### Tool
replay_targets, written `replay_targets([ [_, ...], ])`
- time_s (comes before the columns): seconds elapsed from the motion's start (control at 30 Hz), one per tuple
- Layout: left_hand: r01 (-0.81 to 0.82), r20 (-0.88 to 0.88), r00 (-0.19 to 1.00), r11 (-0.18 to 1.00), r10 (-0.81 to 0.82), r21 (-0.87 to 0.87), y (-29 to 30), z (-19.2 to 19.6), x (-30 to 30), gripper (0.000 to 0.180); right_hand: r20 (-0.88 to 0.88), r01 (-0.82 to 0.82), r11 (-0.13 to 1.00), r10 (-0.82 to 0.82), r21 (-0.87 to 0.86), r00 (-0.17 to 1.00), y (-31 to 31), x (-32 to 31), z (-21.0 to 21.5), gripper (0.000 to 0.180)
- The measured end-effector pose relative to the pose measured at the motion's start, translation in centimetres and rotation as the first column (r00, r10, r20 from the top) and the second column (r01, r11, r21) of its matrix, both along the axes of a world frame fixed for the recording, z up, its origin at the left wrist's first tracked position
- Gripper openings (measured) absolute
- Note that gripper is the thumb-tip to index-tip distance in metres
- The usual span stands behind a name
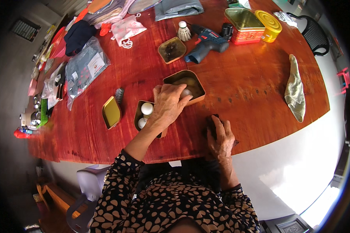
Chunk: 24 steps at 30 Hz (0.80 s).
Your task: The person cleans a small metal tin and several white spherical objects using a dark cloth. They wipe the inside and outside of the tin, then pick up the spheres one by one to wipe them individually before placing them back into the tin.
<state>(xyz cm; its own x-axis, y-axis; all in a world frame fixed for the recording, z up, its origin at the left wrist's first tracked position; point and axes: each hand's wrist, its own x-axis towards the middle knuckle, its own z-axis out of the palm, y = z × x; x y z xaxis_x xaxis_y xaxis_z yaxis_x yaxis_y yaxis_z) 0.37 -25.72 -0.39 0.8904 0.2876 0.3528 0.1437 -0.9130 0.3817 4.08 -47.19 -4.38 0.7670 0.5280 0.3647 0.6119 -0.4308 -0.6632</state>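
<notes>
At the near edge of a reddish wooden table [241,89], we see the person's two hands working apart from each other. Their left hand [168,104] reaches forward, its fingers curled around a small white ball [186,92] at the rim of an open, brass-coloured rectangular tin [196,82]. We cannot tell whether the ball is lifted or resting against the tin. Just beneath that hand sits a second open tin [138,115], touching or nearly touching the first, with two more white balls [146,108] inside it. Their right hand [220,136] lies flat near the table edge, pressing on a small dark object [212,117] that is mostly hidden under the fingers; we cannot make out what it is.

To the left of the tins lies a gold lid [111,112], and just beyond it a small grey ridged piece [119,94]. Farther back we find another open tin [172,49], a white shuttlecock [184,32] and a blue cordless drill [206,43]. Behind those stand a red box with a green-gold lid [245,25] and a round yellow tin [269,25]. An olive cloth [295,90] lies well apart on the right. Plastic bags of clothing [83,68] crowd the left side.
</notes>
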Motion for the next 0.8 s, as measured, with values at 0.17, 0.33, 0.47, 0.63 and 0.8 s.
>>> replay_targets([
  [0.17,-0.067,0.097,0.993,0.998,0.068,-0.011,0.4,1.5,-1.5,0.030,0.002,-0.001,1.000,0.001,-0.007,1.000,0.1,0.0,-0.2,0.051],
  [0.33,-0.338,0.118,0.938,0.934,0.325,0.118,2.4,3.2,-6.7,0.023,0.025,0.012,1.000,-0.012,-0.015,1.000,0.1,0.0,-0.3,0.050],
  [0.47,-0.306,-0.019,0.950,0.939,0.313,0.159,2.4,3.5,-9.9,0.024,0.029,0.023,1.000,-0.022,-0.020,0.999,0.2,0.0,-0.2,0.047],
  [0.63,-0.278,-0.034,0.956,0.935,0.292,0.221,1.5,2.2,-9.3,0.029,0.048,0.014,1.000,-0.014,0.003,0.999,0.3,0.0,-0.7,0.045],
  [0.8,-0.292,-0.092,0.940,0.913,0.329,0.284,1.3,0.1,-8.2,0.030,0.078,0.003,1.000,-0.003,-0.003,0.997,0.3,0.0,-0.6,0.045],
])
